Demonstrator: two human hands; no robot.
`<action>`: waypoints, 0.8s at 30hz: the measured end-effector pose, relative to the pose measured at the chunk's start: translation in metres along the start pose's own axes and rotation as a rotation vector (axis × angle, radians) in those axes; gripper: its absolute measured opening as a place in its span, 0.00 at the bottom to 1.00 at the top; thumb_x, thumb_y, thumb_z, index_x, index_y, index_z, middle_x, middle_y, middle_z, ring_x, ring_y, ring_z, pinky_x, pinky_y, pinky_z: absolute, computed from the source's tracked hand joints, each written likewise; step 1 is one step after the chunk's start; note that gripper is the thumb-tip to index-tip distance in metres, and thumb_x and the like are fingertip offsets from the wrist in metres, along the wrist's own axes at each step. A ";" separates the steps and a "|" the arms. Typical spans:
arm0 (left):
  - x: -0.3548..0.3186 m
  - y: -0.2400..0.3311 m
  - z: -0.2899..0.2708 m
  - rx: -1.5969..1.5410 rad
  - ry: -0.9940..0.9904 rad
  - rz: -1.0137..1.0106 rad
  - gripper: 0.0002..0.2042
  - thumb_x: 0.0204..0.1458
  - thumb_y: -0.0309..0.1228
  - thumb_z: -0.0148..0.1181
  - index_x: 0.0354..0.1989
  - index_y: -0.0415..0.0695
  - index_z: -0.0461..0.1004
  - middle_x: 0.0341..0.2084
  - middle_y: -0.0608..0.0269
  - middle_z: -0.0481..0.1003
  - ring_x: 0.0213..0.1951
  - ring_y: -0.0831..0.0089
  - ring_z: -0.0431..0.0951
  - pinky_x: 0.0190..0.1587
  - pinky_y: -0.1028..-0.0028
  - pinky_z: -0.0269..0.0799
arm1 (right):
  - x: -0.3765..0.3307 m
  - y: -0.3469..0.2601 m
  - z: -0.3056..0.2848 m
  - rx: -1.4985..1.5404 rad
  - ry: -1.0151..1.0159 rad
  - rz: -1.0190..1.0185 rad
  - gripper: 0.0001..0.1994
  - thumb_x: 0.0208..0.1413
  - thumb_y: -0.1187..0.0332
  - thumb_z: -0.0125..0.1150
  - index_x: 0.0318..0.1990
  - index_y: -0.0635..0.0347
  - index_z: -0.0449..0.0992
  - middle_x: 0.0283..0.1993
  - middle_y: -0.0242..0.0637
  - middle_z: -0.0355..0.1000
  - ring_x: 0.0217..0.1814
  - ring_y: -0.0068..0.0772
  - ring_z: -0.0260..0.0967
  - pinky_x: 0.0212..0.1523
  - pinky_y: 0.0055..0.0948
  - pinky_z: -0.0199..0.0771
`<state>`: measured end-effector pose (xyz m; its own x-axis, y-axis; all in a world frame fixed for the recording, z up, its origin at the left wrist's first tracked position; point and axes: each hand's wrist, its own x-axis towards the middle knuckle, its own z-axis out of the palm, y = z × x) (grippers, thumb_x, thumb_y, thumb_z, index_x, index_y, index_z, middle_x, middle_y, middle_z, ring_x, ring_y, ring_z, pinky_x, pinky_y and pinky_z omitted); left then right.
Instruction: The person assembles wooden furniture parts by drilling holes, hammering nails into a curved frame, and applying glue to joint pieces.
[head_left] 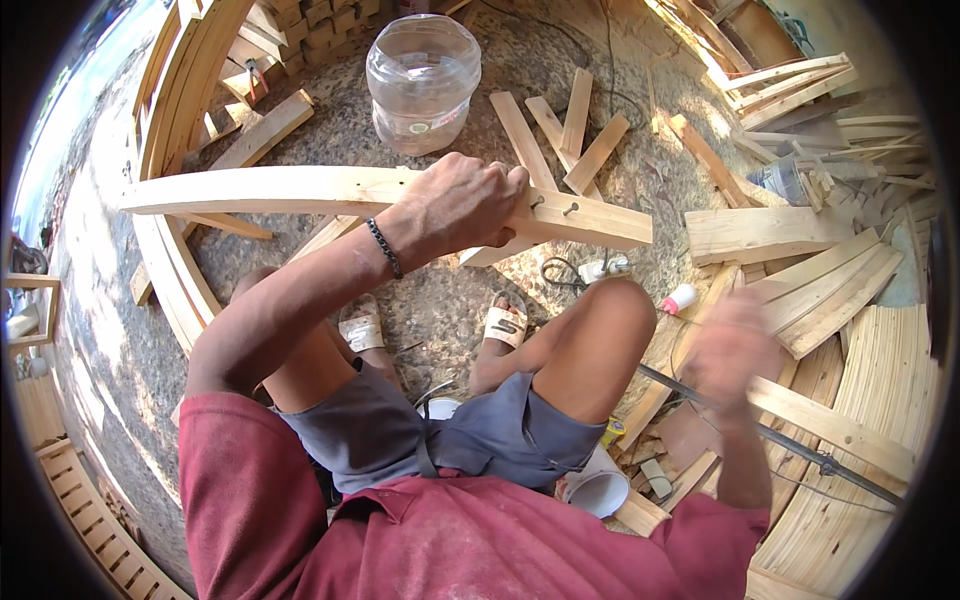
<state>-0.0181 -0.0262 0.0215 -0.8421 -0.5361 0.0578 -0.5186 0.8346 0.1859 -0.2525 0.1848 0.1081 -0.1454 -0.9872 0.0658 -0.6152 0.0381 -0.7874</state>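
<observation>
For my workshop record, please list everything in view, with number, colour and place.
Beam: one, pale, across the centre
Nails or screws: two, grey, beam's right end
Water jug: one, clear, beyond the beam
Short boards: at least four, pale, right of the jug
Curved timbers: several, pale, left
Pliers: one, reddish handles, upper left
Wood pile: many pieces, brownish, right
Small bottle: one, white-red, right of knees
Rod: one, dark, lower right
Pail: one, white, by right hip
Sandals: two, whitish, on feet
Bracelet: one, black, left wrist
Shirt: one, dark red, bottom
Shorts: one, grey-blue, above shirt
Left hand: one, gripping the beam
Right hand: one, blurred, at right
</observation>
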 end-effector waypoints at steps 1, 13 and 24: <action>0.006 0.005 -0.001 -0.009 0.006 0.038 0.23 0.45 0.44 0.71 0.36 0.38 0.69 0.27 0.52 0.77 0.33 0.55 0.82 0.35 0.61 0.77 | -0.003 0.009 0.009 -0.292 -0.154 0.200 0.11 0.67 0.61 0.52 0.45 0.60 0.73 0.25 0.28 0.64 0.20 0.18 0.57 0.20 0.22 0.60; -0.003 0.000 0.005 -0.003 0.006 0.013 0.22 0.46 0.43 0.69 0.36 0.38 0.67 0.28 0.53 0.77 0.33 0.56 0.82 0.35 0.61 0.78 | -0.003 -0.057 -0.098 0.709 0.253 -0.627 0.11 0.68 0.58 0.52 0.46 0.54 0.72 0.27 0.26 0.64 0.17 0.17 0.55 0.18 0.21 0.62; -0.007 -0.003 0.002 0.038 -0.036 -0.022 0.23 0.46 0.45 0.69 0.34 0.38 0.67 0.25 0.55 0.77 0.30 0.58 0.81 0.33 0.62 0.77 | -0.001 -0.035 -0.050 0.271 0.242 -0.143 0.14 0.69 0.58 0.49 0.44 0.61 0.71 0.28 0.27 0.65 0.24 0.20 0.59 0.20 0.22 0.60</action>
<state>-0.0110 -0.0250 0.0186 -0.8347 -0.5504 0.0181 -0.5420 0.8270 0.1491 -0.2694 0.1922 0.1661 -0.2718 -0.9132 0.3036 -0.4206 -0.1711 -0.8910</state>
